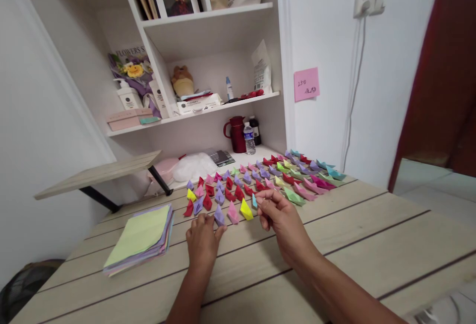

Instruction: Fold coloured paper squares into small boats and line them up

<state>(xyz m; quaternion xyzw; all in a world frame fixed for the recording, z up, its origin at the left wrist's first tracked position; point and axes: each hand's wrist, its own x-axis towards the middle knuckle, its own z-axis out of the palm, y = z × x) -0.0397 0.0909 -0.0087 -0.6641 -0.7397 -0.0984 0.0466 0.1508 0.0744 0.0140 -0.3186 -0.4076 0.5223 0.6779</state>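
Several small folded paper boats (260, 180) in red, purple, pink, yellow, green and blue stand in rows on the wooden table (353, 234). My left hand (203, 239) rests on the table, fingers loosely curled, its fingertips touching a purple boat (219, 215) in the front row. A pink boat (233, 213) and a yellow boat (246, 210) stand just to the right of it. My right hand (277, 215) pinches a small light blue boat (255, 201) between thumb and fingers, right beside the yellow boat.
A stack of coloured paper sheets (143, 237), light green on top, lies at the table's left. A small raised wooden shelf (100, 172) stands behind it. White wall shelves (208, 110) hold bottles, a red jug and a plush toy. A pink sticky note (306, 84) is on the wall.
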